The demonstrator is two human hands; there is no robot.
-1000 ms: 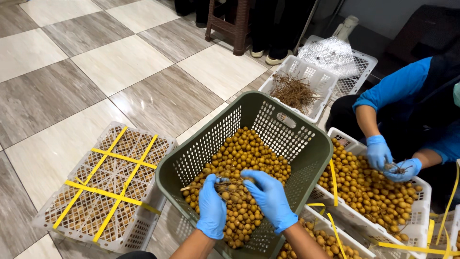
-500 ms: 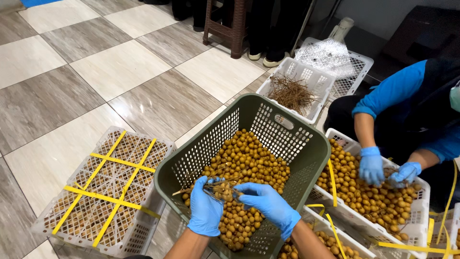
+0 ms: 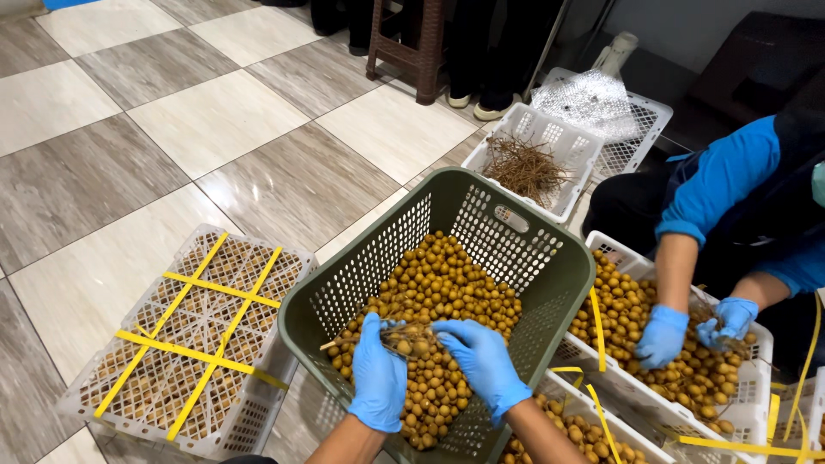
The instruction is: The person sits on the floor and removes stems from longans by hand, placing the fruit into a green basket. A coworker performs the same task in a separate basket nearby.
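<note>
Both of my hands wear blue gloves and meet over a green plastic basket [image 3: 550,258] heaped with small round brown fruits [image 3: 438,283]. My left hand [image 3: 376,375] and my right hand [image 3: 481,359] grip between them a small twiggy bunch of the fruits [image 3: 411,338], held just above the pile. Thin stems stick out to the left of my left hand.
A white crate [image 3: 193,335] strapped with yellow bands lies at left on the tiled floor. A white crate of bare twigs [image 3: 528,167] stands behind the basket. At right a person in blue sleeves and blue gloves [image 3: 663,335] handles fruit in another white crate [image 3: 756,404].
My hands have stayed on the bunch, shifting slightly toward the near side of the basket. The other person's hands have moved lower over their crate.
</note>
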